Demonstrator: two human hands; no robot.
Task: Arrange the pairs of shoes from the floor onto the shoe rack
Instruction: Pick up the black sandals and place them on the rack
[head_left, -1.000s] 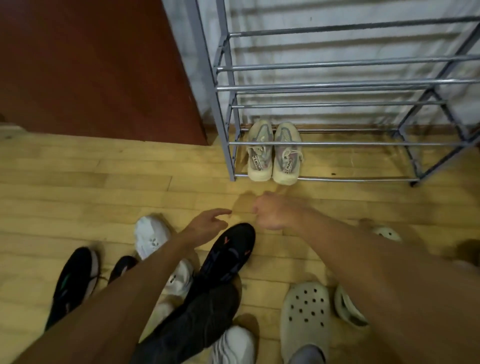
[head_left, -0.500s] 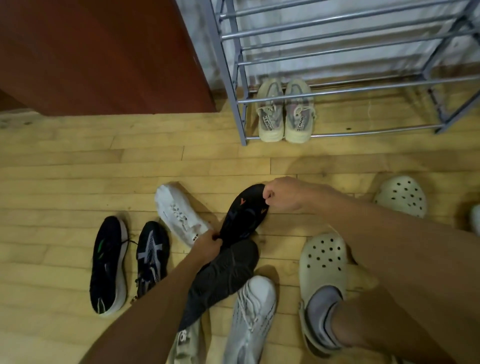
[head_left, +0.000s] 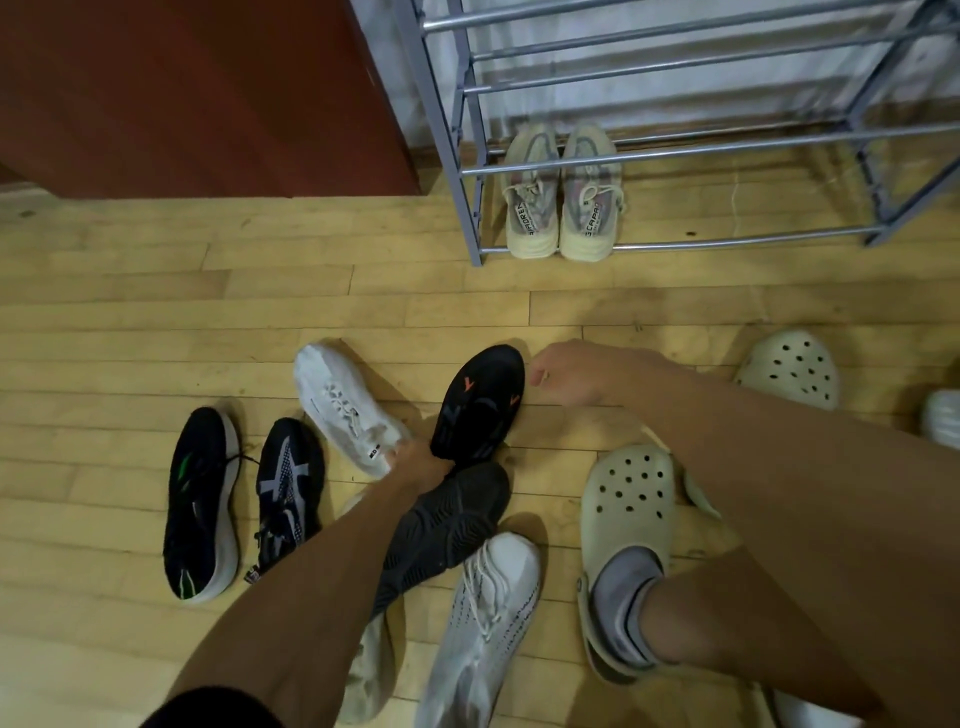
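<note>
Left hand (head_left: 418, 460) at heel of black shoe (head_left: 480, 405), fingers hidden, grip unclear; right hand (head_left: 576, 371) curled beside its toe, empty.

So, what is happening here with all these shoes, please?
A person is crouching over shoes scattered on a wooden floor. The left hand holds the heel of a black shoe with orange marks. The right hand is curled beside the shoe's toe, and I cannot tell if it touches. One beige pair stands on the lowest level of the shoe rack. The other shoes lie on the floor.
</note>
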